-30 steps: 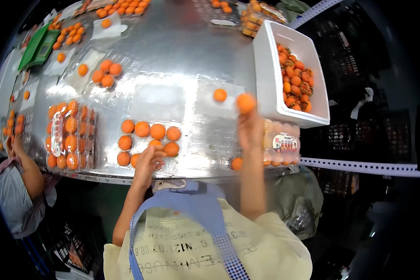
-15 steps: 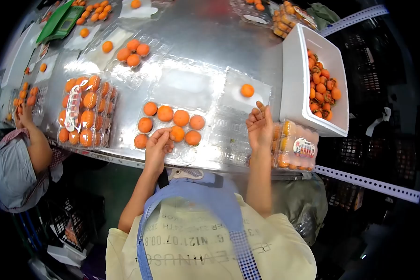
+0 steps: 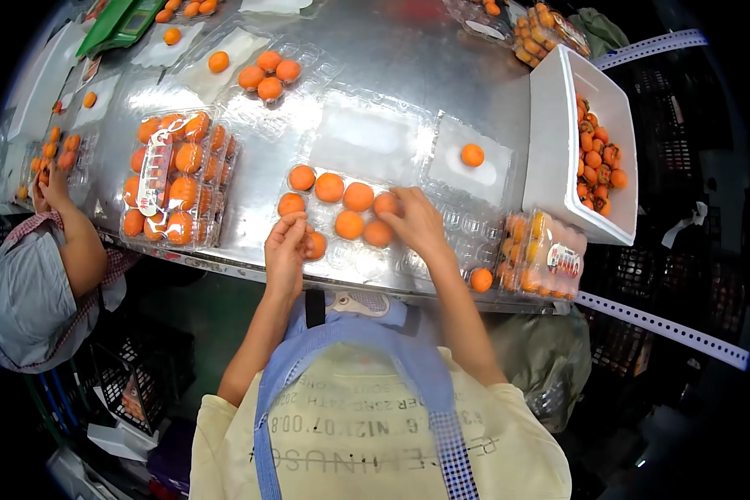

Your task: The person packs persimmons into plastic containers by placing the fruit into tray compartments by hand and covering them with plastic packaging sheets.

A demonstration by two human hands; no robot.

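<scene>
An open clear plastic tray [image 3: 333,265] in front of me holds several orange persimmons [image 3: 358,197] in rows. At its right end, my right hand [image 3: 417,221] has thumb and fingers closed around a persimmon [image 3: 386,203] of the back row. Near the tray's front left, my left hand [image 3: 287,246] has its fingers pinched together, beside a persimmon [image 3: 315,246]. Whatever the left fingertips hold, if anything, is hidden. Behind to the right, a single persimmon [image 3: 472,155] sits on a white sheet [image 3: 450,133] over another clear tray.
A white foam box [image 3: 550,137] of persimmons stands at right, above a closed, labelled pack [image 3: 550,258]. Another filled pack [image 3: 175,179] is at left. A loose persimmon [image 3: 481,280] lies near the table edge. A co-worker's hand [image 3: 52,187] works at far left.
My right hand has moved left and down from beside the single persimmon onto one in the tray. My left hand has drawn back slightly leftward. The whole view has shifted.
</scene>
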